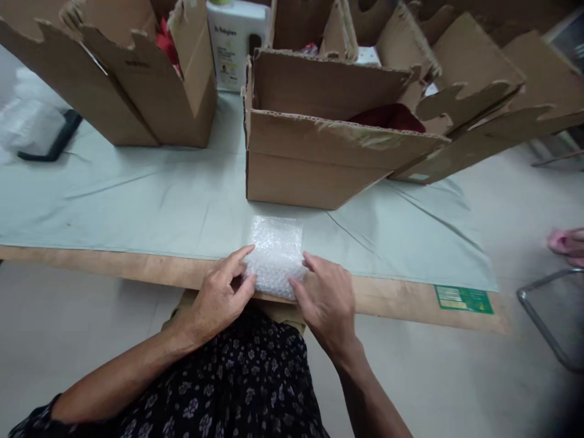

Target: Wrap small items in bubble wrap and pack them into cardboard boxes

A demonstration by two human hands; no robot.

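Observation:
A small rectangle of clear bubble wrap (276, 249) lies flat at the near edge of the table, on the pale green cloth (150, 207). My left hand (221, 295) pinches its lower left corner between thumb and fingers. My right hand (326, 298) rests on its lower right edge, fingers curled onto the wrap. Both hands sit at the wooden table edge (137, 271), just above my lap.
An open cardboard box (314, 155) with something dark red inside stands right behind the wrap. Another open box (137, 79) stands at the back left, with a white bottle (232, 42) between them. A green sticker (463, 299) marks the table edge at right. A metal chair frame (542, 316) stands at right.

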